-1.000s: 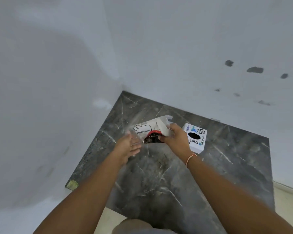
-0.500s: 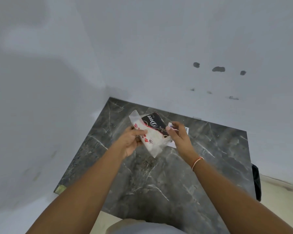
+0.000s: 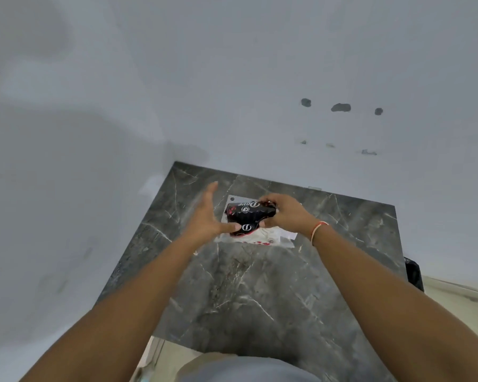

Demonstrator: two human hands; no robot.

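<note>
A black packet (image 3: 249, 215) with red marks and white round logos sits above a clear-and-white plastic wrapper (image 3: 260, 238) on the dark marble slab (image 3: 246, 293). My right hand (image 3: 284, 212) grips the packet's right end, fingers curled over it. My left hand (image 3: 207, 216) is at the packet's left side with fingers stretched straight upward and the thumb touching the packet's lower left corner. The wrapper lies flat under both, partly hidden by the packet and my right wrist.
The slab fits into a corner of pale grey walls, with wall at its left and far edges. Dark patches (image 3: 340, 107) mark the far wall. A black object (image 3: 413, 274) peeks past the slab's right edge. Beige floor lies beyond.
The packet went from held up between both hands to low over the slab on the wrapper. My left hand let go and spread its fingers; my right hand closed over the packet's end.
</note>
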